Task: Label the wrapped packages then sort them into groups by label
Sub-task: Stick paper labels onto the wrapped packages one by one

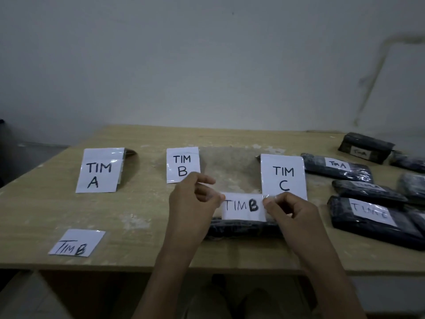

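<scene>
A white "TIM B" label (242,207) is held just above a dark wrapped package (243,229) lying at the table's front middle. My left hand (193,201) pinches the label's left edge and my right hand (289,210) pinches its right edge. Three standing signs mark the groups: "TIM A" (100,170) at left, "TIM B" (182,164) in the middle, "TIM C" (284,176) to the right. A spare "TIM B" label (77,243) lies flat at the front left. Several dark packages with labels lie at the right, one marked "TIM A" (337,168) and one "TIM C" (372,218).
The wooden table (142,212) ends in a front edge just below my forearms. A boxy dark package (365,147) sits at the far right corner by the pale wall. The floor drops away at the left of the table.
</scene>
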